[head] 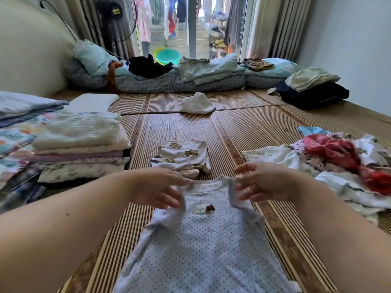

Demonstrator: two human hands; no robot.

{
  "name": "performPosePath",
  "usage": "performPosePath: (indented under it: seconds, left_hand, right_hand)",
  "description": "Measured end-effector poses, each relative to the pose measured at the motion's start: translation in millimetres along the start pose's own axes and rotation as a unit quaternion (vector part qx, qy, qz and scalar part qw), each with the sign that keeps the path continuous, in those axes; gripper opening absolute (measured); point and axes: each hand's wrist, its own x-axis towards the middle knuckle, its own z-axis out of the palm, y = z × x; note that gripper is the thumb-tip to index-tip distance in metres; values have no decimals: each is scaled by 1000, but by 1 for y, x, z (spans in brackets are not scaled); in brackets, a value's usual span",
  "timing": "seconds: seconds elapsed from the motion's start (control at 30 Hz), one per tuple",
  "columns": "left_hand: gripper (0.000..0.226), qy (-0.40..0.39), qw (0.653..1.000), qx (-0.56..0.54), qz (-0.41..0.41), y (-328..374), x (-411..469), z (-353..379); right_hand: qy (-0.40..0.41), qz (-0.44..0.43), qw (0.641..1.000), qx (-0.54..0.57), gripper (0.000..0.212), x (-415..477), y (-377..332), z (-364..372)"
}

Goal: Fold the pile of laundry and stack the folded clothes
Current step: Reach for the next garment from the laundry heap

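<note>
Head view, looking down past two bare forearms. Shows a dotted shirt [203, 235] spread flat on a woven mat [190, 127] on the floor, directly ahead and between the arms. Lies with its long axis running straight away from the viewer: neckline at the far end, hem at the near edge of the picture, front side up, with a small label patch on the chest.

Shows the left hand [160, 190] pinching the shirt's left sleeve, which is lifted off the mat and angled in over the chest. Shows the right hand [260, 182] with its fingers [243, 194] pinching the right shoulder edge, likewise raised in a narrow fold.

Looks like the first fold of this garment, with both sides turning inward. Next probably calls for laying the sleeves flat across the body, edges parallel to the long axis, then doubling the hem up toward the neckline.

Just beyond the neckline, a small bear-print stack [183, 157], already folded and the likely destination. Near on the right, an unfolded heap [338, 161], so plenty remains. On the left, a taller stack of linens [80, 144].
</note>
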Motion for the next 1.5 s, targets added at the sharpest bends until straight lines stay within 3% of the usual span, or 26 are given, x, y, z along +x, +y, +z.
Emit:
performPosePath:
  seconds: [0.03, 0.1, 0.17, 0.27, 0.33, 0.47, 0.6, 0.7, 0.8, 0.87, 0.97, 1.03, 1.2, 1.33, 1.4, 1.5]
  left_hand:
    - [31, -8, 1000, 16, -3, 1, 4, 5]
    - [25, 83, 989, 122, 6, -4, 19, 11]
    - [22, 225, 945, 236, 28, -19, 37, 4]
    - [35, 319, 914, 248, -29, -35, 56, -7]
    - [42, 296, 928, 220, -55, -38, 66, -8]
    - [32, 277, 939, 205, 5, -34, 79, -1]
    - [10, 238, 963, -61, 106, -32, 73, -5]
    - [19, 214, 937, -217, 170, -25, 56, -12]
    - [30, 200, 917, -243, 243, -16, 25, -16]
    - [22, 187, 922, -166, 297, -21, 0, -13]
    - [20, 183, 920, 1, 347, -44, -44, 3]
    - [13, 197, 909, 126, 346, -66, -65, 16]
    - [15, 169, 881, 353, 265, -118, -88, 42]
    - [18, 110, 872, 399, 261, -142, -93, 49]
    - [17, 97, 866, 414, 262, -145, -95, 49]
    - [17, 99, 851, 449, 256, -144, -98, 52]
  right_hand:
    - [-3, -15, 1000, 26, 23, 2, 0, -1]
    - [91, -29, 995, 7, 24, 15, 10, -6]
    - [192, -12, 977, -94, 29, 32, 26, -8]
    - [196, 14, 947, -255, 57, 50, 47, 0]
    - [200, 4, 937, -286, 59, 57, 49, 7]
    - [189, -30, 946, -264, 27, 64, 42, 10]
    - [192, -90, 975, -73, 14, 65, 33, 2]
    - [211, -168, 963, 28, 14, 54, 20, -4]
    - [211, -228, 947, 79, 29, 31, 8, -1]
    - [192, -249, 948, 58, 36, 7, 4, 1]
    - [151, -285, 945, -58, 29, -42, 11, 8]
    - [138, -280, 939, -143, 21, -72, 28, 15]
    - [136, -159, 912, -353, 30, -117, 87, 49]
    - [75, -53, 894, -439, 17, -142, 106, 72]
    - [76, -23, 900, -429, 7, -148, 103, 81]
    - [94, 3, 902, -422, 43, -139, 98, 94]
